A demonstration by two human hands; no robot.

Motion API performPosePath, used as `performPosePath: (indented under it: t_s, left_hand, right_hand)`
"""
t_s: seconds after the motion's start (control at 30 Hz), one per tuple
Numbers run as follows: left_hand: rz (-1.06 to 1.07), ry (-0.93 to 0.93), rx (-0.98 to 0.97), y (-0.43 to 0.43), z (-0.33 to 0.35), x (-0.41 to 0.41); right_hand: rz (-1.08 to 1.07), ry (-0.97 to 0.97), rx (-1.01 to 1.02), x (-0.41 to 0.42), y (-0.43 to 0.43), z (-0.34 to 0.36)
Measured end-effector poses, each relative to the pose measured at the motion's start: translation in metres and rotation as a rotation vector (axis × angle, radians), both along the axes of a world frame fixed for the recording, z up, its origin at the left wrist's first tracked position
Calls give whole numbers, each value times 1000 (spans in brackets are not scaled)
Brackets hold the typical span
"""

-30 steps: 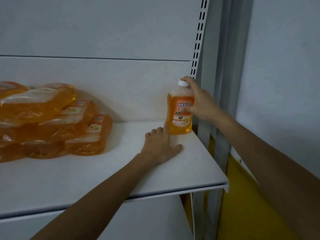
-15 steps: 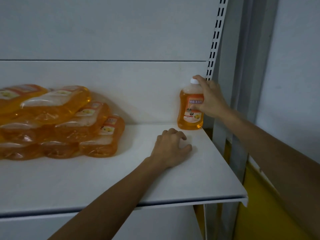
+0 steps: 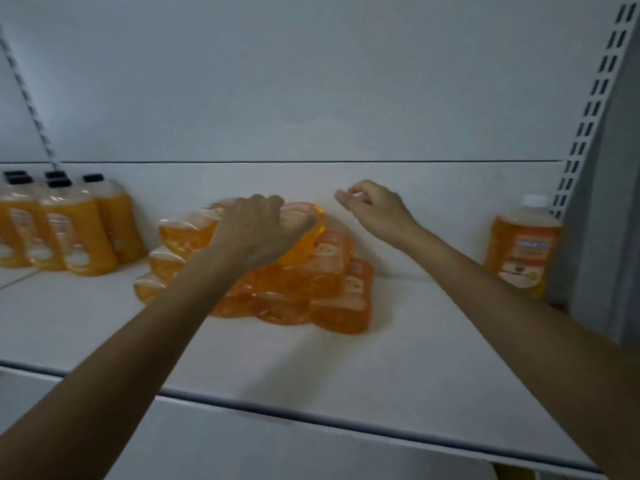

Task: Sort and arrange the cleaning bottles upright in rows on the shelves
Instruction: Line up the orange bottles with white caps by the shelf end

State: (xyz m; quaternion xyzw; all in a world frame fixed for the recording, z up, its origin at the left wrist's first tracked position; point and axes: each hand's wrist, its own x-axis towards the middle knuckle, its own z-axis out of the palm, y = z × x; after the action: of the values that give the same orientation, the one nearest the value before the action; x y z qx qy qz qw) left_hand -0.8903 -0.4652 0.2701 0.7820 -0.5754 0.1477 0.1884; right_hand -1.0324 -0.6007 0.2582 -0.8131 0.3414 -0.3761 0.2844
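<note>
at mid-frame l hand [image 3: 256,233] now grips top bottle [image 3: 306,216], next pick | r hand [image 3: 375,209] empty, loose | placed bottle [image 3: 523,247] upright far right

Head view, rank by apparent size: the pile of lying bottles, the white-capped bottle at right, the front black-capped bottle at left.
1. The pile of lying bottles, clearly largest; the left hand grips its top bottle.
2-3. The white-capped bottle and the front black-capped bottle look alike; nearness to the camera leaves ranking unsure.
</note>
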Motion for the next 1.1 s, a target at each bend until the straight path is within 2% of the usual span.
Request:
performPosePath:
  t_s: [0.13,0.2,0.27,0.33,0.47,0.57,0.73,0.97,1.1]
  left_hand:
    - [-32,-5,87,9,-15,21]
    - [-81,3,42,10,-16,22]
    - [-132,59,-50,11,-17,22]
    - [-183,157,-142,13,-21,21]
    - [-236,362,-263,14,-23,1]
    - [-215,507,-284,6,-24,-33]
    - [-504,867,-200,-13,-39,-107]
    - [-939,904,-34,-36,-83,-179]
    - [-911,850,-34,-52,-110,-216]
  right_hand:
    - [-30,63,95,49,-4,-2]
    - [-22,195,194,61,-5,-1]
    - [-30,252,205,66,-5,1]
    - [-34,165,176,64,-2,3]
    - [53,-146,186,37,6,15]
    - [35,-224,70,3,18,36]
    - [-108,-52,-249,-72,38,44]
    - [-224,58,-151,-182,30,10]
    - [-124,152,-15,-224,27,5]
